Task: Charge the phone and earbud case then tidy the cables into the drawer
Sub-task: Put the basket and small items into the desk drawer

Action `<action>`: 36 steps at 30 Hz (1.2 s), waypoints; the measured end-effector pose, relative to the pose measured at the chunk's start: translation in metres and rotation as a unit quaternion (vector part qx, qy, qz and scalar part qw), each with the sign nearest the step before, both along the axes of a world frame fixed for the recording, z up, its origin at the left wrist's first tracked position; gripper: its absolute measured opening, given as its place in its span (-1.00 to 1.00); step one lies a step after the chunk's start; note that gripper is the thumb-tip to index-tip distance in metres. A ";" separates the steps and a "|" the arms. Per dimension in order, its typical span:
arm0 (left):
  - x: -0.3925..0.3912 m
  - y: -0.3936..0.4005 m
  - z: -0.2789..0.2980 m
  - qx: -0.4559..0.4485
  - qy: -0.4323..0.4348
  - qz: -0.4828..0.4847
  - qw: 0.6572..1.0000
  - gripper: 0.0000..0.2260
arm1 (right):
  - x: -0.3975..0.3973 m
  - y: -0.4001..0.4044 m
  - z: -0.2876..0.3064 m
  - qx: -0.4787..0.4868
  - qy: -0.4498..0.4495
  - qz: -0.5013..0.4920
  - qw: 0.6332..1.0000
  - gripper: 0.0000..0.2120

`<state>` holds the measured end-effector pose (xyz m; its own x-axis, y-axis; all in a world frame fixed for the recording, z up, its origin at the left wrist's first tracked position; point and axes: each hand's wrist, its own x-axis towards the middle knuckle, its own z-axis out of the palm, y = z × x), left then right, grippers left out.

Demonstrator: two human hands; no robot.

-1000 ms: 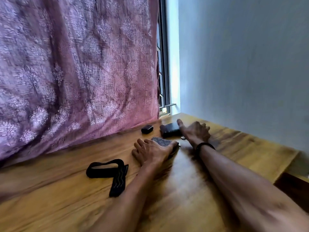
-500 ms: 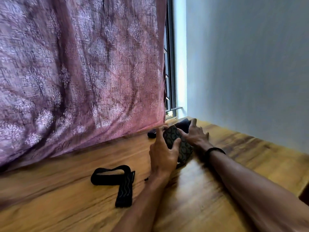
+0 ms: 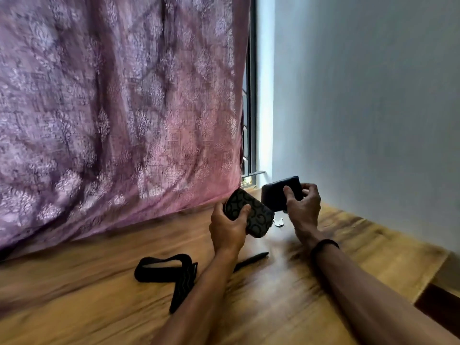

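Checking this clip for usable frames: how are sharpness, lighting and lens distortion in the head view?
Head view: motion blur softens the table and the curtain; the patterned pouch in the left hand and the dark case in the right hand stay readable. Daylight comes from the window gap, backlighting the curtain. Wide-angle stretch enlarges the near forearms.

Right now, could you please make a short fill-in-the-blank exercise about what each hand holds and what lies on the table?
1. The left hand grips a pouch with a ____ pattern.
2. The right hand holds a plain dark ____.
3. The black strap lies on the wooden ____.
4. Behind the table hangs a purple ____.

Missing words: swirl; wallet; table; curtain
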<state>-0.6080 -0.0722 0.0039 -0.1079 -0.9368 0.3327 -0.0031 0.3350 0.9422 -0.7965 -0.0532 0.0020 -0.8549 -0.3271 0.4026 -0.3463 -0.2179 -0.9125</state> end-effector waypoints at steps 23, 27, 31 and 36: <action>0.041 0.224 0.047 0.127 -0.141 -0.372 0.909 -0.58 | -0.024 0.385 0.017 0.207 -0.060 0.274 0.937 -0.43; 0.047 0.257 0.014 0.099 -0.222 -0.348 0.906 -0.62 | -0.011 0.407 -0.001 0.340 -0.015 0.299 0.891 -0.59; 0.042 0.288 -0.011 0.037 -0.323 -0.352 0.877 -0.62 | -0.011 0.393 -0.015 0.461 0.038 0.330 0.823 -0.61; 0.014 0.308 -0.025 0.000 -0.458 -0.290 0.840 -0.58 | -0.018 0.355 -0.027 0.530 0.047 0.366 0.763 -0.62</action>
<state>-0.5935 0.2353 -0.0207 -0.7567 -0.6389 -0.1385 -0.5636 0.5302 0.6335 -0.8145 0.3013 -0.0250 -0.2701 -0.8878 -0.3726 -0.5604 0.4596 -0.6890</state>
